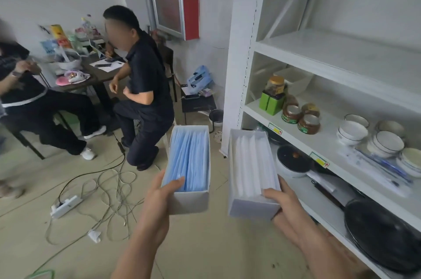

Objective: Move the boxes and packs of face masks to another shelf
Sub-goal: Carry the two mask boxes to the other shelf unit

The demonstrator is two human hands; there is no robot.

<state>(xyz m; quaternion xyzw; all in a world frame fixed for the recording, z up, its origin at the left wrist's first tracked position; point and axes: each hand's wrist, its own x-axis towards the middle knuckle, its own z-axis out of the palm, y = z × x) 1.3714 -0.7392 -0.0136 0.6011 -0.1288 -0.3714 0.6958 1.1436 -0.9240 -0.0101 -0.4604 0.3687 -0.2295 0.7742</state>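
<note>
Two bare forearms reach up from 6 o'clock, each hand gripping an open box of face masks. At 7 o'clock of centre, the left hand [163,196] clasps the near end of the box of blue masks [189,164], thumb hooked over the rim onto the masks and fingers under the base. At 5 o'clock, the right hand [281,201] closes round the near end of the box of white masks [252,169] in the same way, thumb resting on top of the stack. Both boxes are held in the air above the floor, side by side and apart, long axes pointing away toward 12 o'clock.

At 3 o'clock stands a white shelf unit [241,55]. Its upper shelf is bare; the middle shelf carries a green tin [272,102], several lidded jars [300,117] and stacked bowls [371,139]. The lower shelf, at 4 o'clock, holds a black frying pan [382,235] and a lidded pot [293,160].

At 9 o'clock a power strip [66,205] lies on the floor amid tangled cables. At 10 o'clock two people sit by a cluttered table [100,76].
</note>
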